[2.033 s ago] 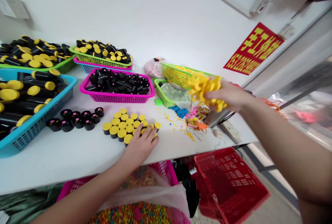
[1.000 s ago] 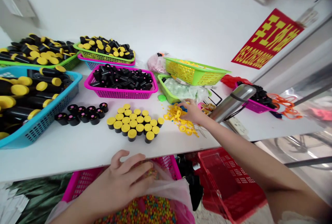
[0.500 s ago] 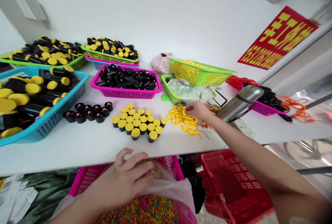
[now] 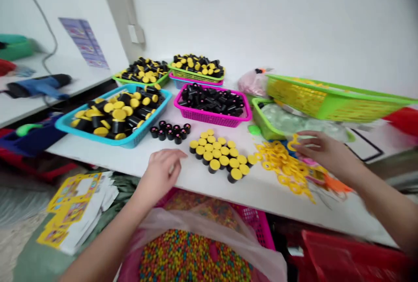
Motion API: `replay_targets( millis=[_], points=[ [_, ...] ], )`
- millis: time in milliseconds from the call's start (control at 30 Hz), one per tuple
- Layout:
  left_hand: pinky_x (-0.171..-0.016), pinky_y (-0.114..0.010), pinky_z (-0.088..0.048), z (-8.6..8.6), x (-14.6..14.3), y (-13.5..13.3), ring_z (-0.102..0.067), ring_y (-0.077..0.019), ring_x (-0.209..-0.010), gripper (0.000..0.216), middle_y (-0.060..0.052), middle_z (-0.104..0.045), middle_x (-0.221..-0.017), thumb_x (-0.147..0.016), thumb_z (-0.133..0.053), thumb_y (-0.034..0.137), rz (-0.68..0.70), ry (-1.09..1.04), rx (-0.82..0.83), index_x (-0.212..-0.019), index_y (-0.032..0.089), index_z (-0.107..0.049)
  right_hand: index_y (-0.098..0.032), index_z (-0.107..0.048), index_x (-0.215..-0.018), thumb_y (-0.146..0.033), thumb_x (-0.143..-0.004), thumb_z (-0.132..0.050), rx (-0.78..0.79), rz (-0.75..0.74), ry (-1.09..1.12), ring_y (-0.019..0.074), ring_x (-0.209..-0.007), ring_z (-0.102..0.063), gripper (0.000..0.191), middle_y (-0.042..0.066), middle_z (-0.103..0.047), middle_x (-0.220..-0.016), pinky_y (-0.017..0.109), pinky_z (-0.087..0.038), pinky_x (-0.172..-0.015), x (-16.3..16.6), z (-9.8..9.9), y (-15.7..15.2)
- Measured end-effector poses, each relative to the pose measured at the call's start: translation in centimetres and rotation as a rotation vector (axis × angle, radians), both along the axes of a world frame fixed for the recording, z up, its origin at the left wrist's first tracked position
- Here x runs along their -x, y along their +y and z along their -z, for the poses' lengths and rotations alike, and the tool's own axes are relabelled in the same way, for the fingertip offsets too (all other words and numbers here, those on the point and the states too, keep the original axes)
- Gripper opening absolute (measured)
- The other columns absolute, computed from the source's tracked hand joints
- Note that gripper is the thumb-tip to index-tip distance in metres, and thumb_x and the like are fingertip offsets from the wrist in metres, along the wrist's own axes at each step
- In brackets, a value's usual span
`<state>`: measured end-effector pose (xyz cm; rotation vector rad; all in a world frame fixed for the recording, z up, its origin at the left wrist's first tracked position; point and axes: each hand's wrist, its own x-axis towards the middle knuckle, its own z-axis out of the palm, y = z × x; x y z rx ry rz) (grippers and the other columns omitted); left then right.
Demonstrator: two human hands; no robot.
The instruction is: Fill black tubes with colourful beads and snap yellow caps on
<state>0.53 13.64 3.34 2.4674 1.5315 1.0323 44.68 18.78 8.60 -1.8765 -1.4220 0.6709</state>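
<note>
My right hand pinches a small yellow ring-shaped plastic piece between thumb and fingertips. It is raised just above a loose pile of similar yellow pieces on the white table. My left hand hovers by the table's front edge, fingers loosely bent and nothing visible in them. Between the hands stands a group of black containers with yellow caps. A smaller cluster of uncapped black containers, with pink showing at their tops, sits behind my left hand.
A blue basket of capped containers stands left; a magenta basket of black pieces stands behind. Green baskets fill the back right. Below the table edge, a plastic-lined magenta basket holds small multicoloured balls.
The view has swung left. My right hand has lifted from the yellow pile with one ring piece. My left hand has moved from over the ball basket up to the table edge.
</note>
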Motion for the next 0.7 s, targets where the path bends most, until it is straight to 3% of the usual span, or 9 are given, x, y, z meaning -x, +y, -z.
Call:
replay_targets(
  millis=[67,133,200,267,333,433,567,700],
  points=[
    [-0.081,-0.036,-0.051,0.6,2.1,1.8,-0.065,-0.0197,-0.090,0.029,-0.011,-0.065,-0.115,-0.092,-0.041,0.019,-0.216,-0.108,0.093,-0.115,0.015,-0.059,-0.046,-0.053,-0.107,-0.037,-0.057,-0.075,-0.058,-0.010,0.124,0.0266,-0.072,-0.070,0.056,0.004,-0.066,-0.087,0.040,-0.060,-0.066,1.4,-0.7,-0.9],
    [-0.083,-0.038,-0.053,1.3,3.8,3.8,-0.067,-0.0220,-0.086,0.037,-0.019,-0.061,-0.122,-0.092,-0.043,0.022,-0.375,-0.086,0.149,-0.125,0.008,-0.053,-0.046,-0.059,-0.104,-0.047,-0.055,-0.077,-0.070,-0.038,0.110,0.0281,-0.076,-0.071,0.052,0.006,-0.068,-0.088,0.042,-0.060,-0.070,3.2,-1.6,-2.2],
    [-0.089,-0.043,-0.051,1.9,4.8,5.5,-0.067,-0.0287,-0.096,0.050,-0.026,-0.057,-0.127,-0.092,-0.046,0.024,-0.503,0.013,0.169,-0.137,0.003,-0.041,-0.039,-0.065,-0.093,-0.061,-0.055,-0.076,-0.019,-0.079,0.070,0.0297,-0.079,-0.071,0.045,0.008,-0.071,-0.085,0.044,-0.060,-0.073,5.1,-2.4,-3.7],
    [-0.089,-0.044,-0.051,2.1,5.0,6.9,-0.066,-0.0331,-0.103,0.061,-0.027,-0.059,-0.125,-0.093,-0.047,0.028,-0.586,0.104,0.204,-0.145,0.003,-0.028,-0.031,-0.067,-0.091,-0.067,-0.057,-0.074,0.034,-0.168,0.092,0.0290,-0.078,-0.071,0.050,0.009,-0.073,-0.079,0.043,-0.060,-0.074,7.0,-3.0,-5.1],
    [-0.084,-0.041,-0.053,1.8,4.8,7.9,-0.068,-0.0327,-0.099,0.063,-0.024,-0.066,-0.116,-0.095,-0.046,0.029,-0.612,0.171,0.279,-0.149,0.008,-0.022,-0.024,-0.067,-0.094,-0.068,-0.061,-0.072,0.052,-0.292,0.118,0.0262,-0.073,-0.071,0.054,0.009,-0.073,-0.075,0.040,-0.059,-0.073,8.7,-3.3,-6.3],
    [-0.082,-0.038,-0.052,1.3,4.6,8.6,-0.069,-0.0316,-0.098,0.055,-0.022,-0.069,-0.109,-0.096,-0.045,0.027,-0.604,0.207,0.348,-0.145,0.010,-0.030,-0.020,-0.069,-0.091,-0.066,-0.069,-0.068,0.020,-0.406,0.112,0.0217,-0.068,-0.068,0.051,0.009,-0.073,-0.077,0.035,-0.057,-0.067,10.7,-2.6,-7.6],
    [-0.085,-0.037,-0.051,1.1,5.2,7.9,-0.067,-0.0311,-0.102,0.041,-0.022,-0.069,-0.107,-0.094,-0.049,0.027,-0.571,0.154,0.366,-0.129,0.006,-0.046,-0.022,-0.072,-0.096,-0.061,-0.072,-0.069,-0.073,-0.356,0.083,0.0196,-0.073,-0.065,0.046,0.008,-0.073,-0.090,0.030,-0.052,-0.063,12.3,-0.4,-8.8],
    [-0.087,-0.037,-0.051,0.1,5.8,4.4,-0.067,-0.0281,-0.100,0.033,-0.016,-0.069,-0.111,-0.086,-0.060,0.028,-0.461,0.099,0.407,-0.115,0.013,-0.051,-0.022,-0.072,-0.100,-0.054,-0.075,-0.071,-0.037,-0.290,0.231,0.0155,-0.065,-0.060,0.041,0.003,-0.068,-0.072,0.026,-0.047,-0.057,13.1,1.5,-10.0]
  ],
)
